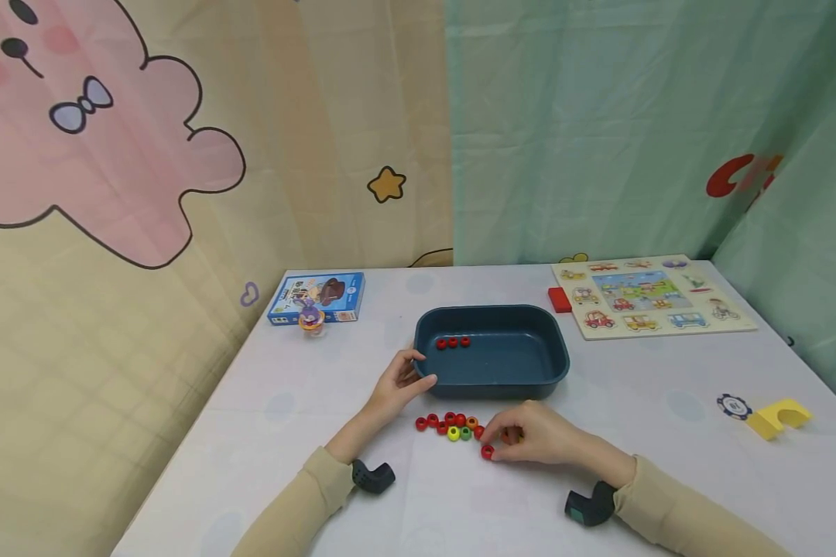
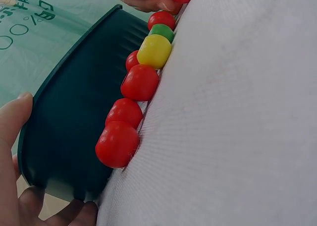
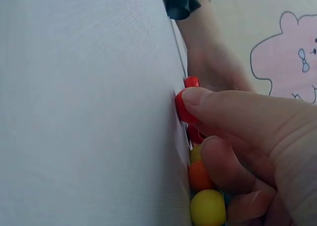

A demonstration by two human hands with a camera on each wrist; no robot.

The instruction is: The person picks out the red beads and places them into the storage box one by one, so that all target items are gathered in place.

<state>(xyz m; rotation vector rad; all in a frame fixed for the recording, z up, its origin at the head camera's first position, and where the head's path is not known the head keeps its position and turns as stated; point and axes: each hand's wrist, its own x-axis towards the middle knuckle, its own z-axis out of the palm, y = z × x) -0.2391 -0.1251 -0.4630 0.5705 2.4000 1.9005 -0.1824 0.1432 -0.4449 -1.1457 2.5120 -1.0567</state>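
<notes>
My left hand point(image 1: 399, 381) grips the near left corner of a dark blue tray point(image 1: 512, 357), thumb on its front wall and fingers at its side. Inside the tray sit three red beads point(image 1: 453, 343). In front of it lies a cluster of mostly red beads, with a yellow bead point(image 1: 453, 433), a green bead point(image 1: 466, 434) and an orange bead point(image 1: 471, 422) among them. At the cluster's right end, my right hand point(image 1: 543, 435) pinches a red bead point(image 3: 184, 107) between thumb and finger, close over the cloth. Under its other fingers, more yellow and orange beads point(image 3: 199, 176) are partly hidden.
A blue box point(image 1: 320, 297) with a small purple figure point(image 1: 310, 316) before it stands at the back left. Behind the tray's right side are a red block point(image 1: 560, 300) and a picture puzzle board point(image 1: 651, 298). A chip point(image 1: 734, 406) and a yellow arch block point(image 1: 779, 418) lie far right.
</notes>
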